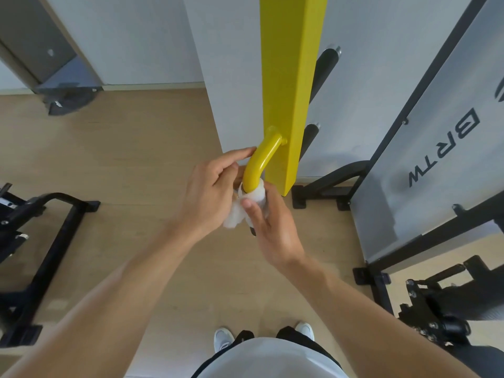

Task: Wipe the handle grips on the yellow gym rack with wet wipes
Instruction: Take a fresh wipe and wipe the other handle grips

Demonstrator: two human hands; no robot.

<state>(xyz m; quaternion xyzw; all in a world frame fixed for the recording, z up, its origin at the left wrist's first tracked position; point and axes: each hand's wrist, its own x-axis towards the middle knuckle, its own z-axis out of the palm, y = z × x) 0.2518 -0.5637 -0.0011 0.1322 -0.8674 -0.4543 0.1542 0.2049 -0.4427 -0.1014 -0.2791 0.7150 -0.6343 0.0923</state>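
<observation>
both hands (237, 197) cupping wipe (255, 195), handle (259, 162)

Left hand (210, 192) and right hand (270, 230) meet, fingers curled.

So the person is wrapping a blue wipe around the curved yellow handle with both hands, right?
Not quite: the wet wipe is white, not blue, as the head view shows. The rest holds: the left hand and right hand both work it around the curved yellow handle.
</observation>
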